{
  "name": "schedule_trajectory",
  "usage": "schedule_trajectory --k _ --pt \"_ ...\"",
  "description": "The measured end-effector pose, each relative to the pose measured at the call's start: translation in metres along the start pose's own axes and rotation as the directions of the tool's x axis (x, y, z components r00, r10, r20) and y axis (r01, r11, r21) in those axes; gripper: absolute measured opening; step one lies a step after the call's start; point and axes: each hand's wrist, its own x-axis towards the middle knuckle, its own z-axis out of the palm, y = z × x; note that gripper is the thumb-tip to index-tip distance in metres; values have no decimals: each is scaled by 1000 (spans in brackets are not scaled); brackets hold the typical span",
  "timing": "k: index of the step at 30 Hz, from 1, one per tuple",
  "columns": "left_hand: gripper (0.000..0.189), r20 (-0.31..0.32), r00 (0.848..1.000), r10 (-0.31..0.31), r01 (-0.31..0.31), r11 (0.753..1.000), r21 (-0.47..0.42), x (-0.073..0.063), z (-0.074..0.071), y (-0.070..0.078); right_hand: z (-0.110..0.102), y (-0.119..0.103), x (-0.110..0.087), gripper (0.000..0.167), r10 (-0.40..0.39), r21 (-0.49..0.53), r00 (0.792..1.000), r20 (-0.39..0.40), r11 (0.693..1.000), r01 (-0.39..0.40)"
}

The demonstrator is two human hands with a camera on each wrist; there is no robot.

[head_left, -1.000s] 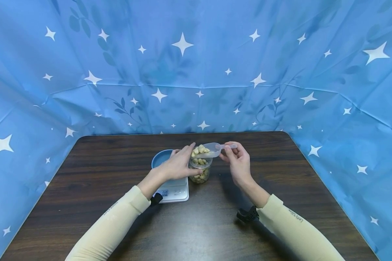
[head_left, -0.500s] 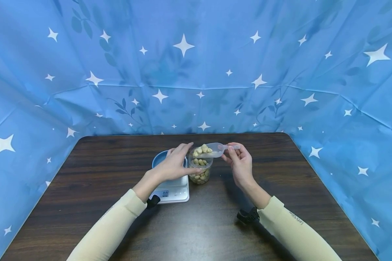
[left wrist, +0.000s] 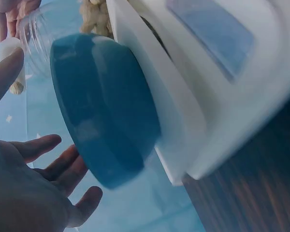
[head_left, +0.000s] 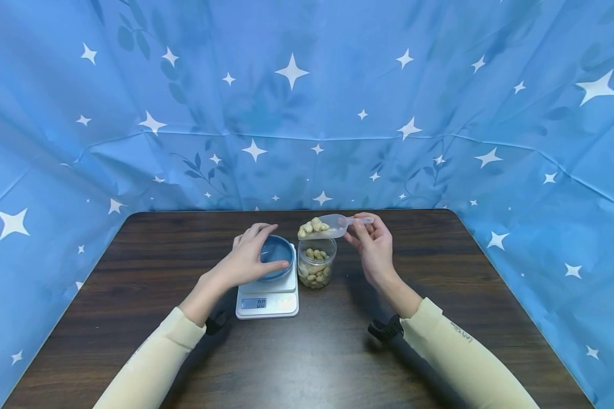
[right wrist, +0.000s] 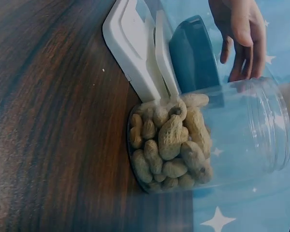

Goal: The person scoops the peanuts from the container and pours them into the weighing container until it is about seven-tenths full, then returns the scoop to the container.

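My right hand (head_left: 376,253) pinches the handle of a clear plastic scoop (head_left: 337,224), held above the jar's mouth. Unshelled peanuts (head_left: 313,228) lie heaped in the scoop's front. Below it stands a clear jar (head_left: 321,249), upright and lidless, with more peanuts (right wrist: 171,145) in its lower part. A blue bowl (head_left: 275,250) rests on a white kitchen scale (head_left: 276,307) left of the jar. My left hand (head_left: 240,258) is at the bowl's left side, thumb extended over the near rim, fingers spread around it. In the left wrist view its fingertips are right at the bowl (left wrist: 104,111).
The scale's display (head_left: 254,303) reads 0.0. Scale and jar stand side by side on a dark wooden table (head_left: 327,352). Behind the table's far edge hangs a blue curtain (head_left: 307,170) with white stars.
My left hand has left the jar and moved left to the bowl, uncovering the bowl and scale. The scoop with peanuts has risen slightly above the jar in my right hand.
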Motion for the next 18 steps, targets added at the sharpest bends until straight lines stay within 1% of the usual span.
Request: schedule_trajectory --k 2,8,14,18 --pt "95 4 1000 -20 20 1000 0 -5 -3 -4 3 0 1 17 5 -13 1000 10 1000 -5" --pt "105 26 996 -81 81 997 -9 -17 -10 -17 13 0 3 24 43 -60 998 37 997 -41" --pt "114 87 987 -137 138 990 -7 -21 -9 -25 21 3 5 23 51 -132 996 73 990 -41" --pt "119 113 981 -160 162 987 -9 -21 -9 -29 26 5 6 22 64 -190 991 114 981 -42"
